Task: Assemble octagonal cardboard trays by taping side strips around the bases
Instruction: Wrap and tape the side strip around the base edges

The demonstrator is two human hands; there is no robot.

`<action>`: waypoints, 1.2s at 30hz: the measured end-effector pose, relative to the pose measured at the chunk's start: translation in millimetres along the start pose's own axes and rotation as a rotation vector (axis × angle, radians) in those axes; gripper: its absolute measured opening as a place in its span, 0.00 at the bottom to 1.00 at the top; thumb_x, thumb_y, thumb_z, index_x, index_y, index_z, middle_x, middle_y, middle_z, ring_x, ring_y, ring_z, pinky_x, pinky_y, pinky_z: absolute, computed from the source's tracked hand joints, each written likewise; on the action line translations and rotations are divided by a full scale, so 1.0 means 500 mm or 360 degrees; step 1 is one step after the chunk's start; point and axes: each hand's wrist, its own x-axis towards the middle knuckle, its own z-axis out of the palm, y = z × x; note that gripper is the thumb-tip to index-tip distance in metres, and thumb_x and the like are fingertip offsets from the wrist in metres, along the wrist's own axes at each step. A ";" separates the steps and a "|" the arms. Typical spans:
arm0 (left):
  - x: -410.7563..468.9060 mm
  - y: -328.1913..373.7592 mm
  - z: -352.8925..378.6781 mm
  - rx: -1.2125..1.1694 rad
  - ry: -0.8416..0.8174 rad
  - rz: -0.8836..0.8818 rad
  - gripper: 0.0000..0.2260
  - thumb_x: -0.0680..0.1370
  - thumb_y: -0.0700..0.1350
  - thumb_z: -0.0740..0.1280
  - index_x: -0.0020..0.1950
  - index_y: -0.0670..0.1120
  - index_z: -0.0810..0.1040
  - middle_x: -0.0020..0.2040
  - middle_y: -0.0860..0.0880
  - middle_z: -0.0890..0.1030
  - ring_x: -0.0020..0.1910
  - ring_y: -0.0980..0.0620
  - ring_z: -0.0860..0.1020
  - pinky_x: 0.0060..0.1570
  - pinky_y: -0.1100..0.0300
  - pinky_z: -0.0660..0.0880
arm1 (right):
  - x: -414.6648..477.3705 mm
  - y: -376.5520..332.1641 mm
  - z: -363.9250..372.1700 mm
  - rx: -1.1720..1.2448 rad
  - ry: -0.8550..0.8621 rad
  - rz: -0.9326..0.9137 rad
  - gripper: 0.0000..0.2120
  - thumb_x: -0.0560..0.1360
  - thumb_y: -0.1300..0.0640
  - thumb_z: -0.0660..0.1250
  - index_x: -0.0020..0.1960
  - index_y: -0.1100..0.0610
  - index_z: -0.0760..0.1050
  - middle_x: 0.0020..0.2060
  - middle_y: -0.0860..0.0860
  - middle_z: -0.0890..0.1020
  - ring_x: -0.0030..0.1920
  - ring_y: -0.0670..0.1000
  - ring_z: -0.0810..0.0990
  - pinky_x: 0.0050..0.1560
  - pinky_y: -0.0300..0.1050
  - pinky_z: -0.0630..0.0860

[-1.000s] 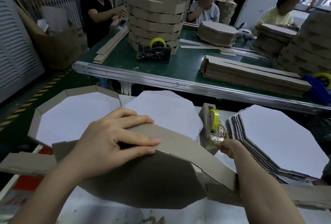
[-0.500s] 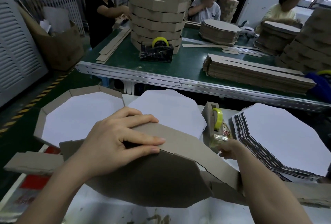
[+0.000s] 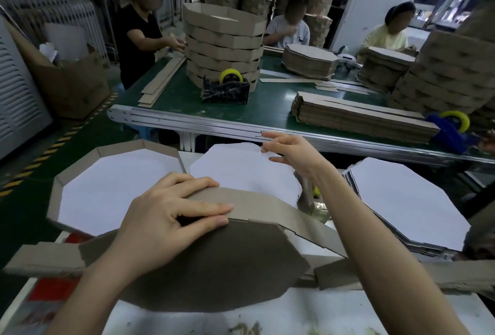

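A brown octagonal base [image 3: 214, 267] stands tilted on the white table in front of me. A cardboard side strip [image 3: 267, 203] is wrapped along its top edges and runs down to the right. My left hand [image 3: 160, 222] grips the strip and the base's top edge, fingers over the strip and thumb on the brown face. My right hand [image 3: 292, 152] is raised above a white octagon sheet [image 3: 241, 171], thumb and forefinger pinching clear tape that hardly shows. The tape dispenser [image 3: 308, 195] is mostly hidden behind my right forearm.
A finished tray [image 3: 57, 200] lies at the left and a stack of white-faced bases [image 3: 401, 200] at the right. Loose strips [image 3: 45, 257] lie on the near table. Beyond is a green conveyor table [image 3: 267, 109] with stacked trays, strip piles, tape dispensers, and three seated or standing people.
My right hand has lifted from the tape dispenser up and to the left, over the white sheet. My left hand keeps its hold on the strip and base.
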 end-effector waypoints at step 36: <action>-0.067 -0.048 -0.037 -0.0119 0.0147 -0.0094 0.07 0.70 0.72 0.61 0.47 0.78 0.71 0.56 0.72 0.70 0.58 0.61 0.70 0.46 0.61 0.71 | -0.258 -0.167 0.228 0.0057 0.0118 -0.0359 0.07 0.79 0.57 0.68 0.52 0.56 0.84 0.33 0.46 0.80 0.37 0.46 0.75 0.36 0.37 0.73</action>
